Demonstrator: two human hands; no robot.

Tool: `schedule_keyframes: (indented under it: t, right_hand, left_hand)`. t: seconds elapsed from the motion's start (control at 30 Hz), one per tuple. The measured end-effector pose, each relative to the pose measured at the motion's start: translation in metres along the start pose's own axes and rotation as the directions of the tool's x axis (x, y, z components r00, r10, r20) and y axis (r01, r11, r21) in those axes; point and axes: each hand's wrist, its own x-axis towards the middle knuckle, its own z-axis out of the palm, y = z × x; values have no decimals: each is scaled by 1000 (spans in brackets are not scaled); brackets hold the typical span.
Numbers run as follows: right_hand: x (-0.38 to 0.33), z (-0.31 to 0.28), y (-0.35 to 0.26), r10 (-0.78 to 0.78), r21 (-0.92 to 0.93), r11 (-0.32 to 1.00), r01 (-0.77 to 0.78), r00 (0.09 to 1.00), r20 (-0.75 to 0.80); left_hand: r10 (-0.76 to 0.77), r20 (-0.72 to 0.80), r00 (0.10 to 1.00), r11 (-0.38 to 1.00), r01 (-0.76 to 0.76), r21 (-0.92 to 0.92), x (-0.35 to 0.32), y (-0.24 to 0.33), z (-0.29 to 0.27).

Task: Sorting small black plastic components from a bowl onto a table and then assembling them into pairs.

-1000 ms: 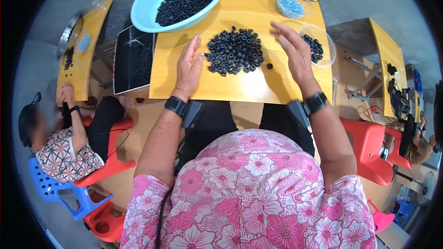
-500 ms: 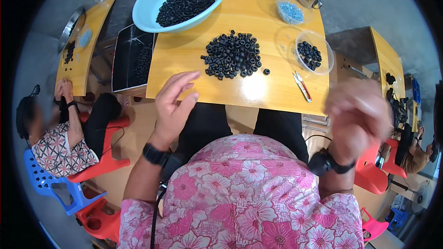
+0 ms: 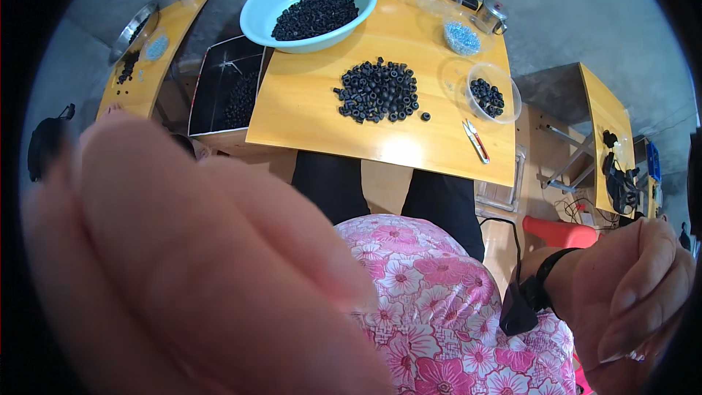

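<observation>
My left hand [image 3: 183, 249] is raised very near the camera and fills the lower left. It is large and blurred, its fingertips cannot be made out, and it hides much behind it. Low at the right edge, my right hand [image 3: 621, 292] is off the table with its fingers curled inward; nothing shows in them. Neither hand touches the pile of small black ring-like pieces [image 3: 379, 91] on the yellow table [image 3: 314, 128]. To the pile's right lie red-handled thread snips [image 3: 477, 143], beside a clear round tub [image 3: 514, 95] with similar black pieces in it.
A light-blue basin [image 3: 252, 25] of black pieces stands at the table's far left. Far right are a tub of pale blue bits [image 3: 462, 38] and a metal cup [image 3: 492, 13]. A dark box [image 3: 212, 88] is left of the table; a red stool [image 3: 559, 234] is at right.
My left hand has come up from the table's front edge to close before the camera. My right hand has moved right and down, away from the table. The view has shifted slightly.
</observation>
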Motion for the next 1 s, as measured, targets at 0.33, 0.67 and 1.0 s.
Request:
schedule_keyframes:
  t: [0.33, 0.67, 1.0]
  right_hand:
    - [1, -3, -39, -140, -162, 977, 136, 990, -17]
    - [9, 25, -36, -244, -325, 918, 227, 970, -12]
    - [9, 16, -36, -244, -288, 926, 243, 969, 31]
  left_hand:
    - [6, -15, 1000, 980, -3, 201, 0, 34, 2]
    - [1, -61, 998, 935, 21, 353, -2, 37, 1]
    - [-52, -69, 996, 870, 79, 487, 7, 44, -10]
